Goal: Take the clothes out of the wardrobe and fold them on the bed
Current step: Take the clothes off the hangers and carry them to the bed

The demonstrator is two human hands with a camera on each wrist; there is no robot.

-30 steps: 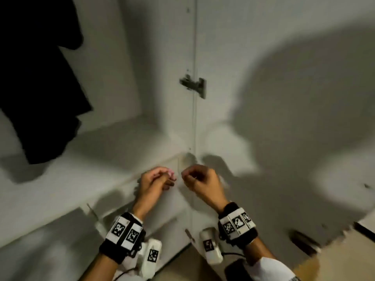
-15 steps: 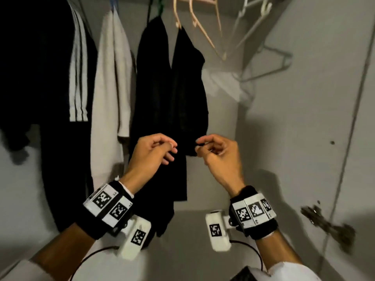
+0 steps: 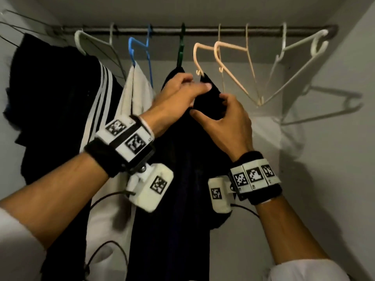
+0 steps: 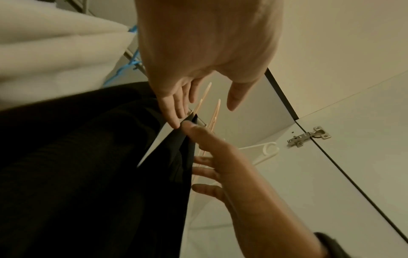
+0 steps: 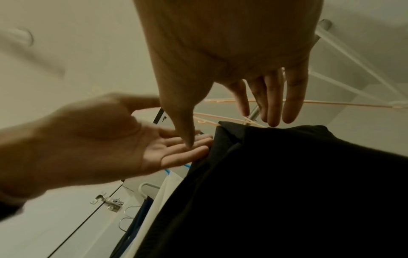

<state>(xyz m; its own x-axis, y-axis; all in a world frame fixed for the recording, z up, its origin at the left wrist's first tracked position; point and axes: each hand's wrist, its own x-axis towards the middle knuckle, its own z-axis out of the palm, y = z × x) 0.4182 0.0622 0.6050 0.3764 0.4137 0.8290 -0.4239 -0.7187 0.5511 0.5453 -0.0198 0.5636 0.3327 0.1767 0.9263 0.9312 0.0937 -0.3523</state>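
We have both hands at the black garment (image 3: 182,159): left hand (image 3: 178,94) and right hand (image 3: 225,116) loose-fingered, no firm grip. Yanking could snag neighbouring peach hanger (image 3: 205,57).

A metal rail (image 3: 203,30) runs across the top of the frame inside the wardrobe (image 3: 345,138). From left to right it carries a white hanger (image 3: 110,37), a blue hanger (image 3: 149,43), a green hanger (image 3: 181,47), two peach hangers (image 3: 233,57) and another white hanger (image 3: 300,55) at upper right.
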